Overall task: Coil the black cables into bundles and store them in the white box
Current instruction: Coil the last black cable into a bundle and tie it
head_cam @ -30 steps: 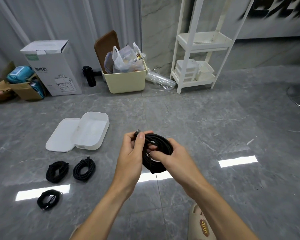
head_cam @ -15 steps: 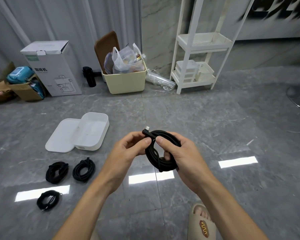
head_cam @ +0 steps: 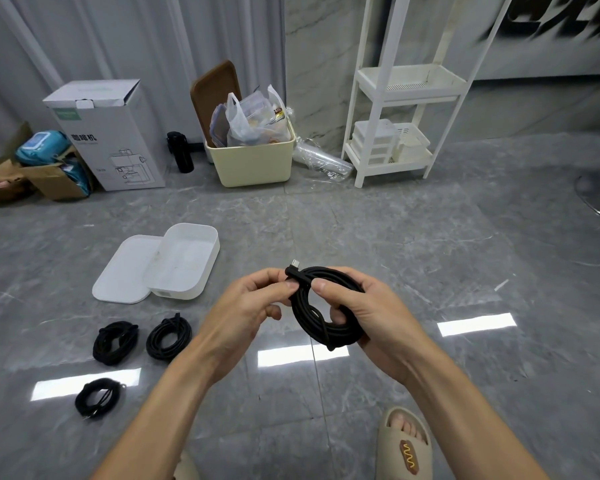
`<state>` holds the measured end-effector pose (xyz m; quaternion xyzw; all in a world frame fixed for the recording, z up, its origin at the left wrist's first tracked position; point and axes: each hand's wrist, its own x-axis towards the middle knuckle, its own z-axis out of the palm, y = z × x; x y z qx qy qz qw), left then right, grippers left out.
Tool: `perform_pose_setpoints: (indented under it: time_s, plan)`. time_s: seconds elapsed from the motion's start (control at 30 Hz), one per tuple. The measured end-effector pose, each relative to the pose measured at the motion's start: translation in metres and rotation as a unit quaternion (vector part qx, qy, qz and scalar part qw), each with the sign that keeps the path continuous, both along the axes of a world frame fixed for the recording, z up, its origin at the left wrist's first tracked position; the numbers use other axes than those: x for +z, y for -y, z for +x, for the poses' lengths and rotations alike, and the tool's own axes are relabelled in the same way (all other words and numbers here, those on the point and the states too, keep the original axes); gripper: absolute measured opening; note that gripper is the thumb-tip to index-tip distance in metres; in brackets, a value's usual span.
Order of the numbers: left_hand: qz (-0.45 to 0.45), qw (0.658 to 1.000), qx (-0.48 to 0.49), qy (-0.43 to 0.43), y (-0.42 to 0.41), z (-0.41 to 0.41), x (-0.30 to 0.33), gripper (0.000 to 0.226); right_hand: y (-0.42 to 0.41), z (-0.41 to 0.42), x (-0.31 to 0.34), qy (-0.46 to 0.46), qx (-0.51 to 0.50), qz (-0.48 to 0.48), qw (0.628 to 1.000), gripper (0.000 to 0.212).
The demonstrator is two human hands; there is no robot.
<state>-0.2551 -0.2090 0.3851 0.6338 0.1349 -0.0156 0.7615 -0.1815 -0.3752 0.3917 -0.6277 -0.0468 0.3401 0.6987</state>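
Hands first: our left hand (head_cam: 246, 308) pinches the plug end of the round black coiled cable (head_cam: 321, 306), and our right hand (head_cam: 368, 311) curls its fingers round the coil, holding it up above the grey tile floor. Over to the left we've got the open white plastic box (head_cam: 184, 263) leaning on its lid, empty as far as we can see, with three more black cable bundles (head_cam: 168, 338) lying near it.

White appliance carton (head_cam: 108, 133) by grey curtains, black flask (head_cam: 180, 152), cream bin (head_cam: 253, 161) stuffed with plastic bags, white shelf rack (head_cam: 395, 109), beige hot-dog slipper (head_cam: 407, 445) on grey marble floor (head_cam: 430, 244).
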Motion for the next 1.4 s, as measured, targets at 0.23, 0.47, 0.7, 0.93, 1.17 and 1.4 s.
perform_pose_setpoints:
  time_s: [0.23,0.47,0.7,0.93,1.17,1.4]
  plan:
    - [-0.043,0.998,-0.031,-0.018,-0.001,0.002,0.0,0.028,0.004,0.0,0.006,-0.047,0.034,0.021,0.998,0.029]
    - [-0.025,0.996,-0.066,-0.046,-0.008,0.002,-0.002,0.03,0.006,0.002,0.008,-0.043,0.019,0.019,0.999,0.028]
    - [-0.06,0.997,-0.032,-0.032,-0.005,0.003,-0.001,0.035,0.008,0.004,0.005,-0.075,0.025,0.062,0.995,0.035]
    - [0.147,0.985,0.088,0.021,0.009,0.006,-0.001,0.011,0.005,0.004,-0.002,-0.083,-0.02,0.054,0.995,0.03]
    - [0.347,0.922,0.107,0.133,0.016,0.0,-0.004,0.01,0.001,0.002,-0.005,-0.104,-0.063,0.063,0.991,0.02]
    - [0.359,0.909,0.17,0.126,0.023,0.002,-0.009,0.009,-0.001,0.001,-0.005,-0.08,-0.063,0.044,0.994,0.018]
